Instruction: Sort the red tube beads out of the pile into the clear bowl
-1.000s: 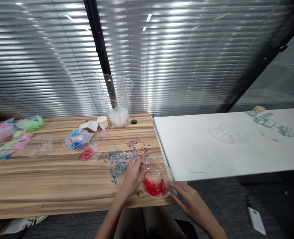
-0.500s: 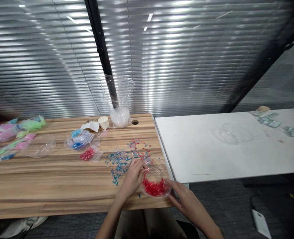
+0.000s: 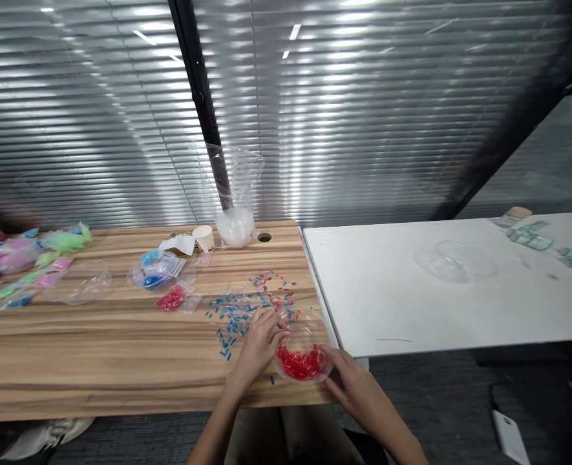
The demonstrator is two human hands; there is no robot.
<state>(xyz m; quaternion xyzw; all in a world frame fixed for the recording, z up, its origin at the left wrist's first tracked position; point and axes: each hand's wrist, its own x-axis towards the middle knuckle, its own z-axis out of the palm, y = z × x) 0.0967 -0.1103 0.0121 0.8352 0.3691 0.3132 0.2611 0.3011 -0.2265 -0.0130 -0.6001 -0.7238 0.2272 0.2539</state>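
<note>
Slatted blinds (image 3: 344,129) back a wooden table (image 3: 96,361) butted against a white table (image 3: 373,297). The clear bowl (image 3: 315,332) sits at the wooden table's near right corner, probably for easy reach. The right hand (image 3: 356,384) is half open, thumb and fingers gripping the bowl's right rim — seemingly to steady it. The left hand (image 3: 264,336) curls nearly closed at the opposite rim; whether it pinches anything, I cannot tell. Red pieces (image 3: 299,365) bank toward the bowl's near side — perhaps from a tilt — while blue pieces (image 3: 234,313) lie scattered beyond.
</note>
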